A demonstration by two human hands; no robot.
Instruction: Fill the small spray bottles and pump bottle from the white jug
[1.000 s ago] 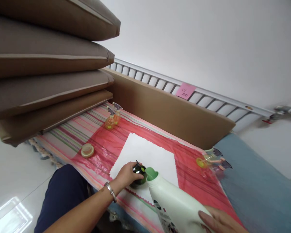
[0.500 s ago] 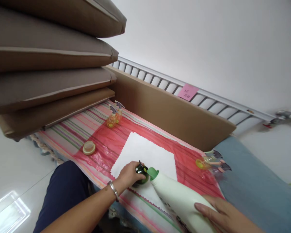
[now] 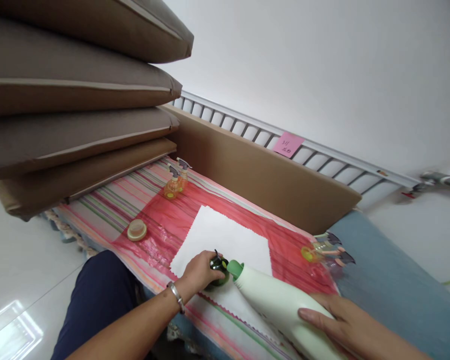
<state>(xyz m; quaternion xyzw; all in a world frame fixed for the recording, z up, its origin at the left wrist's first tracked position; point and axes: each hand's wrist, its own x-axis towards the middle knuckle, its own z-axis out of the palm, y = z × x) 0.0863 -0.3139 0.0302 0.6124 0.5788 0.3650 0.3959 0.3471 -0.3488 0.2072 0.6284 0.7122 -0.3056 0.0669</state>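
On the white cloth (image 3: 221, 230), my left hand (image 3: 204, 272) closes its fingers round a small shiny dark green container (image 3: 218, 272), with a thin dark piece sticking up from it. My right hand (image 3: 333, 320) grips a large pale green jug (image 3: 277, 295) from the lower right. The jug lies tilted, its green spout (image 3: 235, 269) right beside the dark container. I cannot tell whether anything flows between them. The jug's lower end runs out of view. Left of the cloth sits a round cream lid (image 3: 137, 230).
Two spray bottles (image 3: 171, 186) stand behind the cloth, and more lie at the right (image 3: 317, 251). Thin red plastic (image 3: 161, 240) covers part of the striped cover. Several brown cushions (image 3: 78, 95) are stacked at the left. A brown panel (image 3: 262, 175) leans before a white radiator (image 3: 219, 119).
The view has shifted slightly. The jug's tail end has dropped a little with my right hand. My left hand keeps its hold on the dark green container.
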